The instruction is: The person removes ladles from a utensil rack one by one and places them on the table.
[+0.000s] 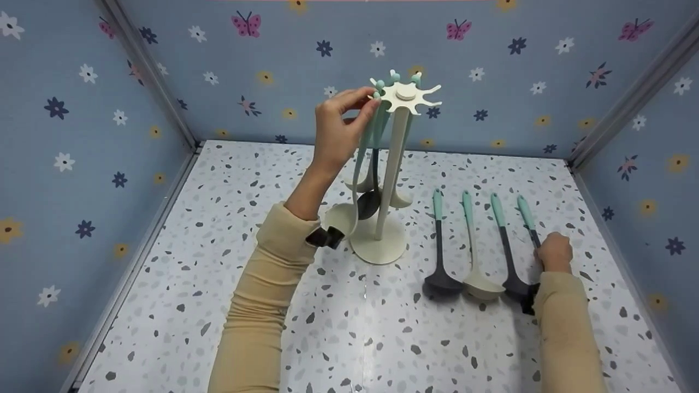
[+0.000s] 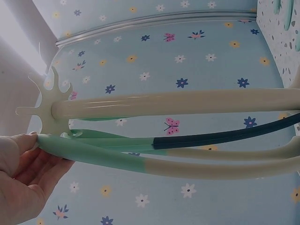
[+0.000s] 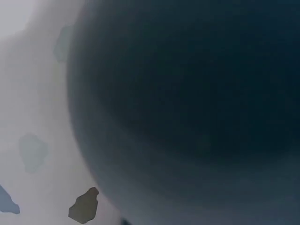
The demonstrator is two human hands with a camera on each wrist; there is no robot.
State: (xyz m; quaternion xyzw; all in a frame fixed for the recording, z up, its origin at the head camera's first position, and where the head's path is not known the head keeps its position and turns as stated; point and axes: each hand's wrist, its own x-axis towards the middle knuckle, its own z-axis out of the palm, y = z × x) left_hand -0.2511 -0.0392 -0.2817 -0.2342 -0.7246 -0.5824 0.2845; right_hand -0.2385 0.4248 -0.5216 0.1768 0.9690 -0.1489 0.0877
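At the cream utensil stand (image 1: 394, 158), my left hand (image 1: 339, 128) pinches the mint handle tip of a cream ladle (image 1: 339, 217) beside one of the top hooks. In the left wrist view, thumb and fingers hold that mint handle (image 2: 96, 155) at its end. Behind it hang a dark ladle (image 1: 369, 204) and other cream utensils, partly covered. Over on the right, my right hand (image 1: 555, 252) grips the dark shaft of a mint-handled ladle (image 1: 525, 212) on the table. Hand and sleeve hide its lower part; a dark rounded surface (image 3: 197, 93) fills most of the right wrist view, blurred.
Left of the right hand, a dark ladle (image 1: 440, 245), a cream ladle (image 1: 473, 245) and another dark ladle (image 1: 508, 251) lie in a row, handles pointing away. The speckled table (image 1: 349, 338) is bounded by blue patterned walls (image 1: 262, 60) at the back and sides.
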